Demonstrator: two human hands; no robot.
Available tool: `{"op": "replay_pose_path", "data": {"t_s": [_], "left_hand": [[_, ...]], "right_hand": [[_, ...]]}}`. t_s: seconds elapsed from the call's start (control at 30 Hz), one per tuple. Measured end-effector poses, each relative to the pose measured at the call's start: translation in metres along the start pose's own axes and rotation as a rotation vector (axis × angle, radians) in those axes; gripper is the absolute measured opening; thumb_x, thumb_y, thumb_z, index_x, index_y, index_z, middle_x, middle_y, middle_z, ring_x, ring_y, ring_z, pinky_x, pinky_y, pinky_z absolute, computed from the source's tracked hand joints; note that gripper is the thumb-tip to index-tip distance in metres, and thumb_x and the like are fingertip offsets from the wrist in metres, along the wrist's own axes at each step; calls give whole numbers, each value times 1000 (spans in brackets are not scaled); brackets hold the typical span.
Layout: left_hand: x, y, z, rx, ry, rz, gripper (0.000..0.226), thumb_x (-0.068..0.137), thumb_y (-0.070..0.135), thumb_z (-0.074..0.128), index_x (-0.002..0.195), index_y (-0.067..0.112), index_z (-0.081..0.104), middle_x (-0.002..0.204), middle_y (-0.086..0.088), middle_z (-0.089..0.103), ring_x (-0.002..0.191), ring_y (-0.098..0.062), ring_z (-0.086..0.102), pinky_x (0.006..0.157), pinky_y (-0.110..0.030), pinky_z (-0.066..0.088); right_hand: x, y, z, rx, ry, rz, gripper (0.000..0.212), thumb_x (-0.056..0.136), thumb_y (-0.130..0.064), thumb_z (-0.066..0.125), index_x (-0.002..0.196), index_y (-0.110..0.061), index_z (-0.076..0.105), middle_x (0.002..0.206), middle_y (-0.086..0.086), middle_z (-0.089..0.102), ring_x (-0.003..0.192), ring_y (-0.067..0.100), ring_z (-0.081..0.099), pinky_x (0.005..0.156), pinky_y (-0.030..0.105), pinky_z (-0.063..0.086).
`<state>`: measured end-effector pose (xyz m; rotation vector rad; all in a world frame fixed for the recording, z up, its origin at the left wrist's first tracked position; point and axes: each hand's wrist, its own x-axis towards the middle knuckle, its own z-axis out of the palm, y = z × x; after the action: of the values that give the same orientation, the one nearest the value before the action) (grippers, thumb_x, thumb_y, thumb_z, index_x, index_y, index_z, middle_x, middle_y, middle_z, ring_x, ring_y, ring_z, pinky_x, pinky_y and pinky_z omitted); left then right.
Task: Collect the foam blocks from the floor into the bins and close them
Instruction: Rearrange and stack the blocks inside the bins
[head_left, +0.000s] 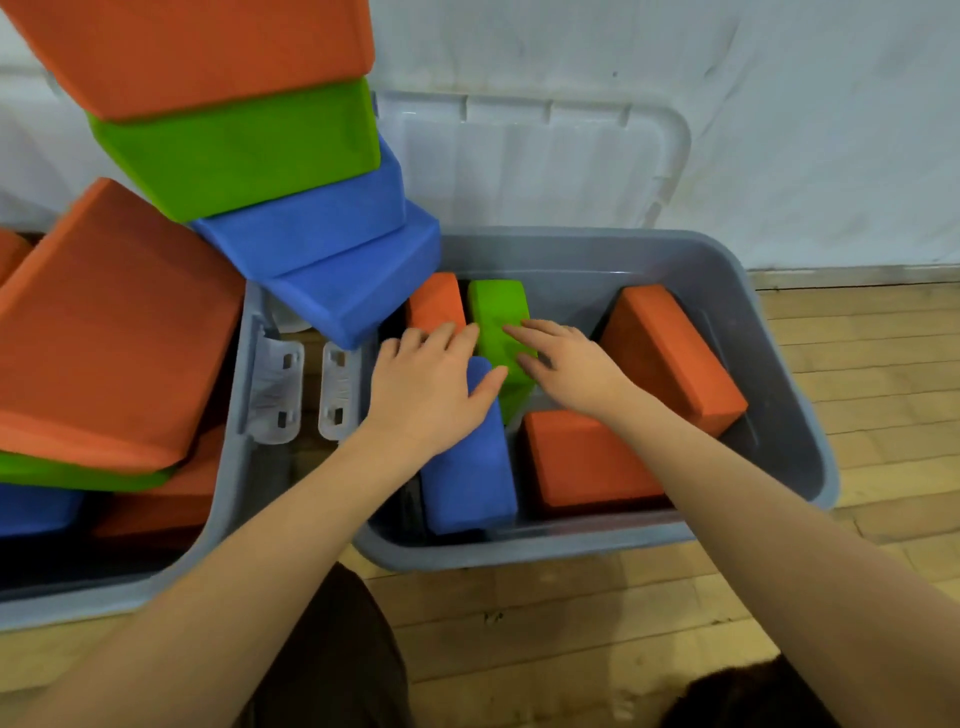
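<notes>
- We see the left hand (434, 387) lying flat on the far end of a blue block (467, 467) in the right bin (769, 332), fingers straight and spread, thumb out to the right; it presses rather than grasps.
- The right hand (563, 364) rests on a green block (500, 332) just beside it, fingers stretched out to the left across the top; whether the thumb hooks the block's edge we cannot tell.
- That grey bin also holds a small orange block (435, 304) at the far left, an orange block (582, 460) near the front and a tilted orange block (670, 358) leaning on the right side.
- Its clear lid (545, 156) stands upright against the white wall (779, 104) behind it.
- The left bin (228, 467) is piled above its rim: a big orange block (114, 322) on top of a green slab (78, 475), with blue and orange pieces below.
- A leaning stack rises over both bins: two blue blocks (343, 260), a green one (239, 150) and an orange one (208, 52) on top.
- Both bins sit on a wooden floor (857, 389).
</notes>
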<state>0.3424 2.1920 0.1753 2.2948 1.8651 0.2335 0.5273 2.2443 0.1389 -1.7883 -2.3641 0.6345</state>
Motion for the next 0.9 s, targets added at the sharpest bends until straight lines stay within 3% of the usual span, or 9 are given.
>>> {"op": "replay_pose_path", "data": {"t_s": [0.13, 0.23, 0.33, 0.4, 0.47, 0.57, 0.73, 0.8, 0.9], "left_hand": [[-2, 10, 12, 32, -103, -104, 90, 73, 72, 9, 146, 24, 29, 152, -2, 29, 133, -28, 31, 102, -41, 28], [0, 12, 17, 34, -88, -157, 91, 71, 69, 8, 146, 23, 27, 153, -2, 27, 135, -30, 28, 105, -45, 27], [-2, 17, 18, 76, -76, -203, 79, 80, 68, 20, 149, 31, 15, 156, 2, 16, 135, -36, 24, 107, -48, 24], [-2, 21, 18, 91, -108, -278, 73, 87, 66, 30, 149, 37, 3, 158, 6, 6, 130, -37, 29, 104, -46, 28], [-6, 27, 17, 87, -55, -354, 73, 88, 64, 36, 149, 38, 5, 157, 5, 11, 119, -37, 42, 95, -44, 37], [-14, 41, 17, 105, 79, -393, 74, 85, 66, 43, 147, 31, 24, 154, 0, 24, 112, -37, 50, 84, -44, 44], [-28, 48, 46, 140, -262, -512, 89, 86, 68, 32, 149, 21, -9, 158, -3, -11, 138, -37, 18, 106, -47, 28], [-31, 47, 58, 104, -243, -523, 83, 90, 61, 29, 149, 20, -13, 158, -7, -8, 140, -38, 17, 109, -49, 25], [-22, 47, 66, 145, -153, -408, 78, 82, 49, 17, 151, 16, 4, 158, -12, 7, 139, -39, 22, 106, -55, 29]], "right_hand": [[16, 18, 12, -176, -39, -114, 49, 99, -39, 40, 146, -36, 28, 158, -7, 14, 146, 22, 8, 116, 41, 9], [33, 16, 19, -240, -32, -292, 49, 98, -44, 36, 146, -36, 27, 158, -7, 14, 146, 24, 6, 115, 39, 1], [56, 9, 24, -283, -69, -414, 64, 89, -60, 16, 145, -35, 32, 157, -10, 14, 146, 23, 8, 115, 42, 2], [68, 8, 29, -300, -96, -454, 56, 94, -59, 23, 147, -38, 25, 158, -12, 10, 147, 22, 5, 115, 43, 0], [74, 11, 33, -244, -100, -411, 50, 98, -51, 30, 147, -44, 17, 158, -14, 6, 147, 18, 1, 115, 43, -3], [78, 16, 31, -143, -107, -319, 49, 99, -49, 30, 145, -49, 15, 159, -12, 3, 146, 16, -3, 115, 46, -6], [76, 13, 36, -161, -81, -344, 49, 97, -54, 30, 143, -52, 16, 159, -11, 5, 146, 18, -4, 114, 50, -8], [76, 12, 39, -155, -56, -351, 49, 96, -55, 31, 143, -52, 18, 159, -10, 7, 147, 18, -2, 114, 49, -8], [77, 12, 42, -173, 14, -371, 48, 96, -54, 32, 143, -52, 21, 158, -10, 11, 147, 18, 1, 114, 48, -7]]}}
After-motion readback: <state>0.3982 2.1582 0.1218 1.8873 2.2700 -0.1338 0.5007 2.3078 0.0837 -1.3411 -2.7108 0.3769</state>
